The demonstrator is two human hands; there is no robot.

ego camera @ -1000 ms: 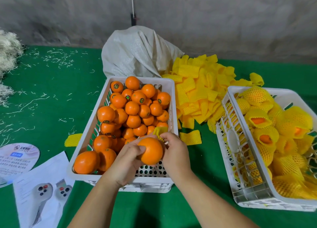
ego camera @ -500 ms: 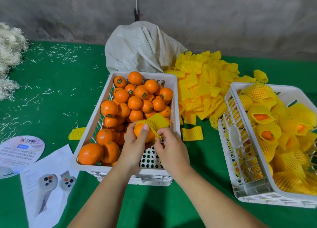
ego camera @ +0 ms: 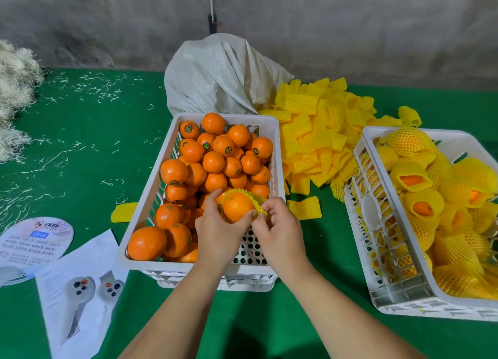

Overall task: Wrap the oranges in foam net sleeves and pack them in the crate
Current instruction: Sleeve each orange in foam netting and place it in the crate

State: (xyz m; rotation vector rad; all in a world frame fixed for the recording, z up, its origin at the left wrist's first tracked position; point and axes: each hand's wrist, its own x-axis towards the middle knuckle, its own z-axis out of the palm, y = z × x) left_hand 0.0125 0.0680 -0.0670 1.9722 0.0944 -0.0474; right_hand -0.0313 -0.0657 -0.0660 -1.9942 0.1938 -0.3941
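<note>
**Seat the orange fully in its sleeve**

Over the near crate (ego camera: 140,259) of bare fruit, the left hand (ego camera: 219,236) grips the orange (ego camera: 237,206); right-hand fingers (ego camera: 269,215) pinch the foam net sleeve (ego camera: 253,198). Stretch the mouth evenly, pushing until the fruit sits centred.

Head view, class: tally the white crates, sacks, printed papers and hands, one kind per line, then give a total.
White crates: 2, orange crate, packing crate
Sacks: 1, white sack
Printed papers: 2, round card, sheet
Hands: 2, left hand gripping an orange, right hand pinching its foam net sleeve
Total: 7
</note>
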